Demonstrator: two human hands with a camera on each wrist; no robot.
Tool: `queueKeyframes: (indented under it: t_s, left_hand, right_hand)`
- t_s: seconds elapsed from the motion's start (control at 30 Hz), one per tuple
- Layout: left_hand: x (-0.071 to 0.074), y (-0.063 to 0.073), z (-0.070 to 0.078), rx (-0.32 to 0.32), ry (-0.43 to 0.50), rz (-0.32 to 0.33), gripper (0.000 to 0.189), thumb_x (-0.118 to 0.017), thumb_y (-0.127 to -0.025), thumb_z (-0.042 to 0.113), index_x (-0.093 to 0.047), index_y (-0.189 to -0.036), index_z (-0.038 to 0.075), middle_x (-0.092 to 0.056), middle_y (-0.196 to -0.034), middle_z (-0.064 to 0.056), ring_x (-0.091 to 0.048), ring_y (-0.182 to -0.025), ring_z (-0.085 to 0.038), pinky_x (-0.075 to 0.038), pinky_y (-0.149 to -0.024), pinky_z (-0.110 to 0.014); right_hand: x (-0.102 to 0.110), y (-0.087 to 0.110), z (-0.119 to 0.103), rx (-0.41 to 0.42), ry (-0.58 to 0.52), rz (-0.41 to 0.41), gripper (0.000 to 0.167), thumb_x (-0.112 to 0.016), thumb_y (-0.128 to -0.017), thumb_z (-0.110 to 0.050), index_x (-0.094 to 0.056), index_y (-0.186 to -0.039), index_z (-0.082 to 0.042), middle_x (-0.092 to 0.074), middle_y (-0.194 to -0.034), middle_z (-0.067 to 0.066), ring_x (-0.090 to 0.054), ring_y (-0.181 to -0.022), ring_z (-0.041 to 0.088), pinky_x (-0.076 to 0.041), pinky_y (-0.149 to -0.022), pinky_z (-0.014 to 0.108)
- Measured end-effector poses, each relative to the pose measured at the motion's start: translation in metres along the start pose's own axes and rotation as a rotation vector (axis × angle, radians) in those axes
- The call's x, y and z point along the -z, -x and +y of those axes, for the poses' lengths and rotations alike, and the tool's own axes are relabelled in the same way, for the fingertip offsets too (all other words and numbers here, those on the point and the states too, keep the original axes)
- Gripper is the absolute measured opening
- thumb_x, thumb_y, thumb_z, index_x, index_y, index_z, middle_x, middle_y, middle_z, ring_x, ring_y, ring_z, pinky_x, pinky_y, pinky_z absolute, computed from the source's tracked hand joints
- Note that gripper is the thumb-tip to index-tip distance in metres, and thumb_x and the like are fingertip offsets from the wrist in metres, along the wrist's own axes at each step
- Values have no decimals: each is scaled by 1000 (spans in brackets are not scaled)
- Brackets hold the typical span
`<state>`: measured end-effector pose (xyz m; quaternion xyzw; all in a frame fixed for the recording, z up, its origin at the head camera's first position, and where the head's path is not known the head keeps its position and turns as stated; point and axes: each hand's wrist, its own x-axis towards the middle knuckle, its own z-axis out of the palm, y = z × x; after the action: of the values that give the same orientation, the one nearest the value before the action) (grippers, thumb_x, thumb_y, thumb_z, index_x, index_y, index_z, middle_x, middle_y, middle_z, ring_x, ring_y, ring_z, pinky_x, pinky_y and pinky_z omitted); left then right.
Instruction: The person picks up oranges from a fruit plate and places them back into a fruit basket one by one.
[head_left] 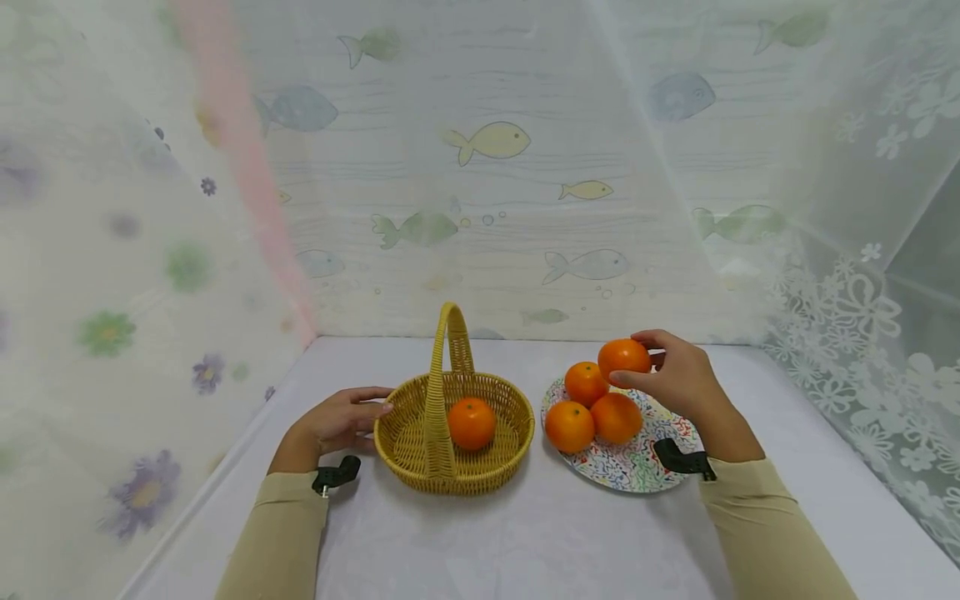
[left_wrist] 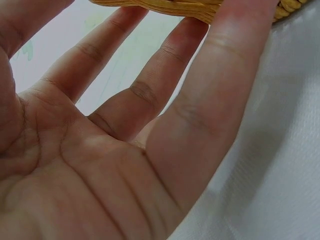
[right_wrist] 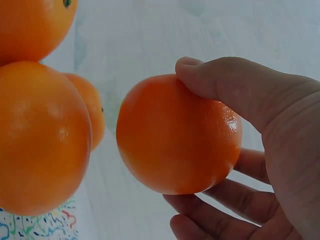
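Observation:
My right hand (head_left: 678,375) holds an orange (head_left: 624,356) between thumb and fingers, raised over the far part of a round patterned plate (head_left: 652,477). In the right wrist view, the thumb lies on top of this orange (right_wrist: 177,137) and fingertips support it from below. Three more oranges (head_left: 569,426) sit together on the plate. To the left stands a yellow wicker basket (head_left: 453,483) with a tall handle and one orange (head_left: 472,423) inside. My left hand (head_left: 341,421) touches the basket's left rim with fairly straight fingers (left_wrist: 195,100).
A white cloth covers the table (head_left: 450,550). Behind it hangs a pale curtain (head_left: 480,208) printed with fish, and a flowered curtain (head_left: 112,333) lies along the left side. White lace (head_left: 855,333) hangs at the right. The basket's handle (head_left: 447,333) rises above its rim.

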<state>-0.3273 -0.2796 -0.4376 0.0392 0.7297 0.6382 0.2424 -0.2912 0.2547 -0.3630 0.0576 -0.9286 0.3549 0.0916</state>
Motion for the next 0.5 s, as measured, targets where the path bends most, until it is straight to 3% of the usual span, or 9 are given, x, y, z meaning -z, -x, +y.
queueKeyframes:
  t_s: [0.5]
  left_hand:
    - [-1,1,1,1,0,13,64,-70,-101,25,-44,-155,5,-71,-126,-8,-71,-107,-22,-62,-87,-48]
  right_hand:
    - [-10,-1,-20,45,-25,-18,78,-83,-82,-58,-57,-141,-14,-66,-131,12,-64,-112,31,-61,-88,45]
